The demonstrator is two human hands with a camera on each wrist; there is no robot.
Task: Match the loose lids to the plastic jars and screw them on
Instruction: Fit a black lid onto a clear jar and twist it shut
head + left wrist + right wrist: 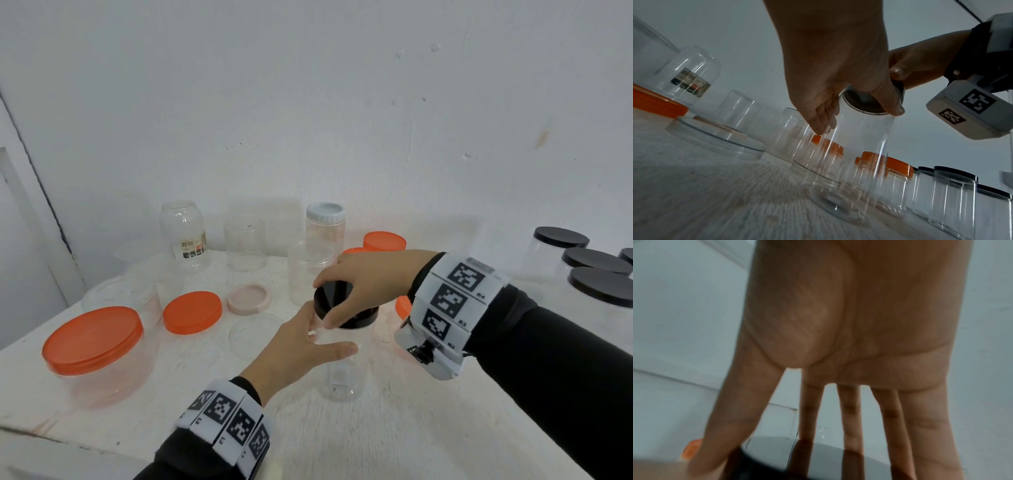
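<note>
I am cupping my right hand (359, 286) over the black lid (337, 301), fingers curled round its rim, and should be turning it level. My left hand (301, 353), at seven o'clock, is gripping the clear jar (342, 373) steady.

We see bare white tabletop (394, 438) in front of the tall clear plastic jar with the black lid (342, 370), wide enough for either arm to pass. To its left, the big clear tub with the orange lid (92, 342) stands near the front edge, and a loose orange lid (192, 312), a pale pink lid (248, 298) and a clear flat lid (255, 334) lie between it and the jar. Behind, open clear jars (245, 243) and orange-lidded jars (384, 241) crowd the wall side. At far right, black-lidded clear jars (599, 287) block that edge, well apart from the hands.
</note>
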